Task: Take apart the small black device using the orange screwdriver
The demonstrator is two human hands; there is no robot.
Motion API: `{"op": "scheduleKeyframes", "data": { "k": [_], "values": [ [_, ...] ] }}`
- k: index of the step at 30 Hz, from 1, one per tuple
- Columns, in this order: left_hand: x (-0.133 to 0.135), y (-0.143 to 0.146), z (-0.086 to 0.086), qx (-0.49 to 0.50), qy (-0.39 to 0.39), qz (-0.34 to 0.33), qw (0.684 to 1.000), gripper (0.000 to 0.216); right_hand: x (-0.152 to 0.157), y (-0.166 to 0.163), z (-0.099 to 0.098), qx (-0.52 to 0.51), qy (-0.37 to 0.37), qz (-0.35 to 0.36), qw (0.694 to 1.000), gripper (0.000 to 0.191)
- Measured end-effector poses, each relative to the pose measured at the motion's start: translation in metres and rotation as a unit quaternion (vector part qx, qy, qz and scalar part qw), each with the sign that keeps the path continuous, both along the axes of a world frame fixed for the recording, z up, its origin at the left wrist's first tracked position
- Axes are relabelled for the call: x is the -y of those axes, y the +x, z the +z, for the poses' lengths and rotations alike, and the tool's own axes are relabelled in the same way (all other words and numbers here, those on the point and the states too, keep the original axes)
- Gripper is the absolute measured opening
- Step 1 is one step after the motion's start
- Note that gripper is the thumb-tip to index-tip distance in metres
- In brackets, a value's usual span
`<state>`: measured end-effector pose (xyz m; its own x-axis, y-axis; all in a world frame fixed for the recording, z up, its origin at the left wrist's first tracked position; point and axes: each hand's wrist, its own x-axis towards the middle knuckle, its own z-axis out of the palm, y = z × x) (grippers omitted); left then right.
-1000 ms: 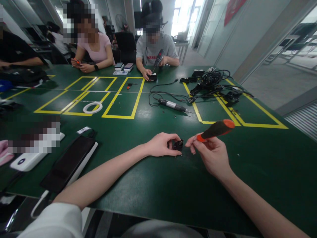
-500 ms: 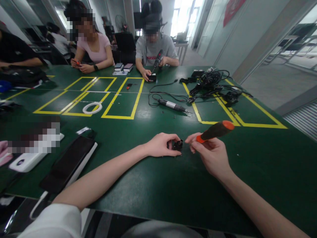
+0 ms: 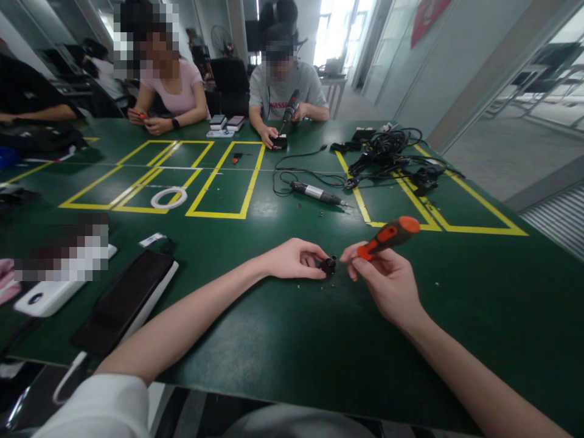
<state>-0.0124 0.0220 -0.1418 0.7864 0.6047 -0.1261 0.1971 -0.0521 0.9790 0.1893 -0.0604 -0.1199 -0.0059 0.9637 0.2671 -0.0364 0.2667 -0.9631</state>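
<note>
My left hand [image 3: 292,260] pinches a small black part [image 3: 328,265] that rests on the green table [image 3: 283,340]. My right hand [image 3: 387,283] is closed round a screwdriver [image 3: 387,236] with an orange and black handle. Its handle slants up to the right and its tip end points down at the black part. The blade itself is hidden by my fingers. The two hands sit close together near the middle of the table.
A black phone [image 3: 125,298] and a white power bank [image 3: 50,295] lie at the left. An electric screwdriver [image 3: 317,194] with its cord, a cable tangle [image 3: 392,155] and a white ring [image 3: 168,198] lie farther back. Two people sit across the table.
My right hand has turned the screwdriver, so its handle now looks shorter and steeper. My left fingers have shifted slightly on the black part, which now shows less.
</note>
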Motion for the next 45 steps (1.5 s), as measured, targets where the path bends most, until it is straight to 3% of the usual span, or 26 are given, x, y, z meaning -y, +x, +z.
{"op": "scheduleKeyframes", "data": {
  "k": [5, 15, 19, 23, 28, 33, 45],
  "values": [
    [-0.006, -0.004, 0.005, -0.002, -0.073, 0.000, 0.997, 0.044, -0.001, -0.003, 0.002, -0.024, 0.006, 0.016, 1.000, 0.030],
    [-0.010, -0.004, 0.003, 0.015, -0.117, -0.022, 0.993, 0.041, -0.002, -0.004, 0.000, -0.010, 0.026, -0.017, 0.999, 0.026],
    [-0.013, -0.006, 0.004, 0.015, -0.110, -0.039, 0.993, 0.042, -0.002, -0.004, -0.001, -0.017, 0.024, -0.006, 1.000, 0.023],
    [-0.014, -0.007, 0.005, 0.009, -0.081, -0.059, 0.995, 0.059, -0.002, -0.004, -0.001, -0.014, 0.029, -0.024, 0.999, 0.019],
    [-0.008, -0.001, 0.001, 0.019, -0.038, -0.015, 0.999, 0.072, -0.003, -0.002, 0.001, 0.030, 0.020, -0.021, 0.999, 0.020],
    [-0.006, 0.002, -0.001, 0.017, -0.030, 0.010, 0.999, 0.088, -0.007, -0.001, -0.001, 0.000, 0.029, 0.012, 1.000, 0.030],
    [0.012, 0.013, -0.005, -0.023, 0.099, 0.091, 0.991, 0.045, -0.003, -0.002, -0.001, 0.009, 0.029, -0.020, 0.999, 0.029]
  ]
}}
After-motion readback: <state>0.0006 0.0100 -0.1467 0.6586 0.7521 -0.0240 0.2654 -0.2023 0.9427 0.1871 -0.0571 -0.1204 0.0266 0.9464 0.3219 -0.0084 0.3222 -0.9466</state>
